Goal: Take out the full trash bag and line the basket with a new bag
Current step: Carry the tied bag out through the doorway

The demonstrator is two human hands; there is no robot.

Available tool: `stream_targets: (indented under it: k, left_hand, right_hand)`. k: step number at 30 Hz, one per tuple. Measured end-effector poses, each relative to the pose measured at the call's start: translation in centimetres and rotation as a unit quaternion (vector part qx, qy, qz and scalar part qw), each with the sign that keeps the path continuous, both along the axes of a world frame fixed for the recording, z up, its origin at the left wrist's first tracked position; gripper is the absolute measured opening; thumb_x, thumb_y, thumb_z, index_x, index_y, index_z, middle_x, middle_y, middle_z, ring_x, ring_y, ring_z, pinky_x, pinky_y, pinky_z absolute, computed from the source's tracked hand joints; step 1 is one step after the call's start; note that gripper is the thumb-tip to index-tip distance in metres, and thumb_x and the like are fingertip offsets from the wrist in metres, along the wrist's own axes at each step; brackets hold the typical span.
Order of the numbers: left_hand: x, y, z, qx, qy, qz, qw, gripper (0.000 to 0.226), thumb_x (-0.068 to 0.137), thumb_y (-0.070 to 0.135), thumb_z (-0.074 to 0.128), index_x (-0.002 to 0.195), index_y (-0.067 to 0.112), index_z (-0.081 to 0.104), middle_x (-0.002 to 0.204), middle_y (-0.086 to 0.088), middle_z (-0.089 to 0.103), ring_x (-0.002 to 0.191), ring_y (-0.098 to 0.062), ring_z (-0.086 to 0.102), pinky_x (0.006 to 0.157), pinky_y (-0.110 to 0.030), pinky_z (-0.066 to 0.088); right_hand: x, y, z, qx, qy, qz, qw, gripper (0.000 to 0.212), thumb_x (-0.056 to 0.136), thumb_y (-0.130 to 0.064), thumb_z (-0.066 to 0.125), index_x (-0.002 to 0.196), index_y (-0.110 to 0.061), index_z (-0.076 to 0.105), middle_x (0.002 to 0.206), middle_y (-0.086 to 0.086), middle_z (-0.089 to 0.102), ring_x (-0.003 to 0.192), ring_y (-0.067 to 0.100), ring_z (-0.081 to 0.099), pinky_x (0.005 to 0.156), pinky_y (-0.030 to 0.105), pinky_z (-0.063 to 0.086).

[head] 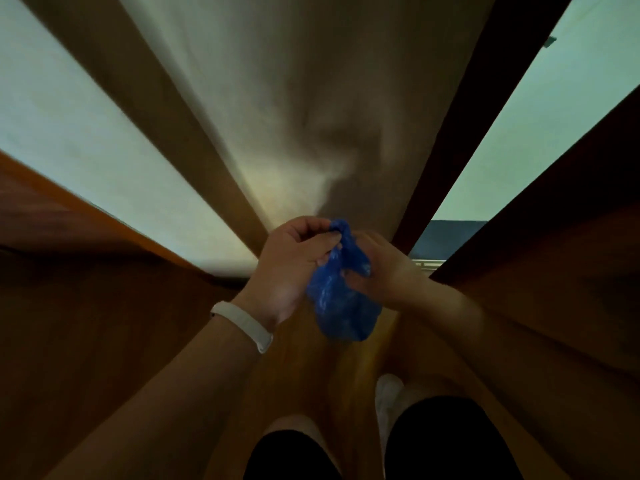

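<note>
Blue bag [341, 299], bunched, pinched between left hand [291, 268] and right hand [384, 271]. Likely unfolding; next, find mouth. Basket unseen.

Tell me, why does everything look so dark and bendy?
Head view: dim room light, with a brighter patch on the floor past the hands; the wide lens bends straight edges outward; slight blur softens the blue bag, left hand and right hand.

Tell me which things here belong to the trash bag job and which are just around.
Part of the job:
- blue bag, bunched, gripped by both hands
- left hand
- right hand

Just around:
- white wristband on the left wrist
- wooden floor
- white shoe

No basket in view.
</note>
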State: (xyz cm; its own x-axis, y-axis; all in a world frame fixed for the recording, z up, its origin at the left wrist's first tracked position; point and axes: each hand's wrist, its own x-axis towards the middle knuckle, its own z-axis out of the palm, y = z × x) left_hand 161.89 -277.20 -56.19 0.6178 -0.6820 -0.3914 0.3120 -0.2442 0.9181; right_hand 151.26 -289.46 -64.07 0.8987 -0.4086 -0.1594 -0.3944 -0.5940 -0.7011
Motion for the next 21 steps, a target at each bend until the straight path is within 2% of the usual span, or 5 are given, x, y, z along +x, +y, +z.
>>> stream_targets:
  k: [3, 6, 9, 17, 21]
  left_hand:
    - [1.1, -1.0, -7.3, 0.022, -0.008, 0.003, 1.000, 0.015, 0.088, 0.005, 0.066, 0.084, 0.018, 0.071, 0.084, -0.012, 0.070, 0.076, -0.020, 0.065, 0.071, -0.031, 0.051]
    - [1.9, -1.6, -13.3, 0.045, -0.024, 0.001, 0.999, 0.015, 0.088, 0.003, 0.065, 0.083, 0.016, 0.070, 0.075, -0.008, 0.069, 0.066, -0.016, 0.064, 0.061, -0.025, 0.050]
    - [2.7, -2.0, -17.8, 0.078, -0.036, -0.006, 0.996, 0.020, 0.087, 0.002, 0.066, 0.079, 0.020, 0.072, 0.081, -0.009, 0.072, 0.077, -0.021, 0.067, 0.068, -0.029, 0.053]
    - [3.4, -1.9, -21.3, 0.204, -0.106, -0.016, 0.973, 0.010, 0.089, 0.012, 0.063, 0.096, 0.020, 0.066, 0.093, -0.005, 0.067, 0.088, -0.023, 0.064, 0.076, -0.036, 0.055]
    - [3.9, -1.3, -19.9, 0.212, -0.110, -0.053, 0.970, 0.027, 0.092, 0.014, 0.063, 0.118, 0.019, 0.060, 0.113, 0.002, 0.062, 0.098, -0.014, 0.060, 0.092, -0.035, 0.052]
  right_hand:
    - [0.5, -1.3, -6.5, -0.013, 0.016, 0.035, 0.999, 0.049, 0.091, -0.024, 0.060, 0.137, -0.019, 0.046, 0.135, -0.001, 0.050, 0.127, 0.014, 0.043, 0.106, 0.026, 0.032]
    - [1.1, -2.3, -12.2, -0.047, 0.040, 0.045, 0.997, 0.051, 0.091, -0.025, 0.060, 0.139, -0.017, 0.044, 0.138, 0.002, 0.049, 0.129, 0.020, 0.043, 0.098, 0.021, 0.030]
    - [1.4, -2.4, -15.9, -0.042, 0.073, 0.034, 0.996, 0.053, 0.093, -0.029, 0.059, 0.141, -0.019, 0.041, 0.140, 0.003, 0.047, 0.128, 0.020, 0.044, 0.094, 0.018, 0.028]
    - [1.1, -2.7, -15.7, -0.050, 0.126, 0.007, 0.991, 0.059, 0.093, -0.039, 0.056, 0.146, -0.022, 0.036, 0.145, 0.003, 0.042, 0.128, 0.025, 0.045, 0.102, 0.033, 0.038]
    - [0.9, -2.9, -13.3, -0.083, 0.126, 0.018, 0.988, 0.056, 0.094, -0.041, 0.053, 0.144, -0.021, 0.038, 0.140, 0.004, 0.046, 0.122, 0.027, 0.049, 0.096, 0.035, 0.042]
